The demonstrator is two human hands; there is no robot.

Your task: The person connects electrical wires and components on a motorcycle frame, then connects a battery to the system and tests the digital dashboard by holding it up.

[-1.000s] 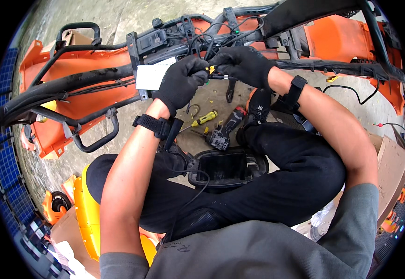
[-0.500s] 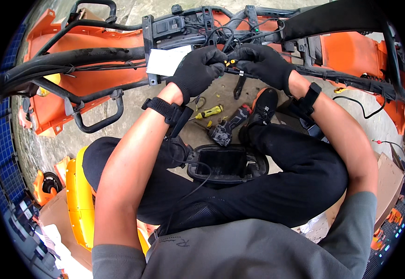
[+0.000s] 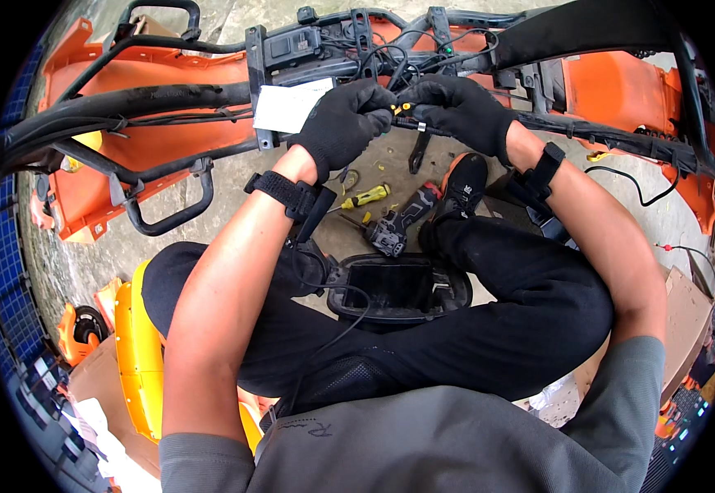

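Note:
Both hands wear black gloves and meet over the near rail of a black tubular vehicle frame (image 3: 148, 103) with orange body panels. My left hand (image 3: 343, 122) has thumb and fingers pinched on a small yellow-tipped wire connector (image 3: 396, 110). Opposite it, my right hand (image 3: 466, 113) pinches another small yellow-tipped connector (image 3: 406, 106), a short gap from the first. The fingers partly cover both pieces, so their exact shape is hard to make out. Black cables (image 3: 390, 62) loop across the frame just beyond the hands. A white sheet (image 3: 290, 107) lies on the frame beside my left hand.
On the concrete floor lie a yellow-handled screwdriver (image 3: 365, 196), a cordless power tool (image 3: 398, 226) and a black strap-like piece (image 3: 418, 149). A black tray-like housing (image 3: 398, 287) sits between my legs. A yellow panel (image 3: 140, 353) is at left, cardboard (image 3: 686, 329) at right.
The view has shifted slightly. Both hands keep their pinch, and the yellow tips stay close together between them, with little visible movement.

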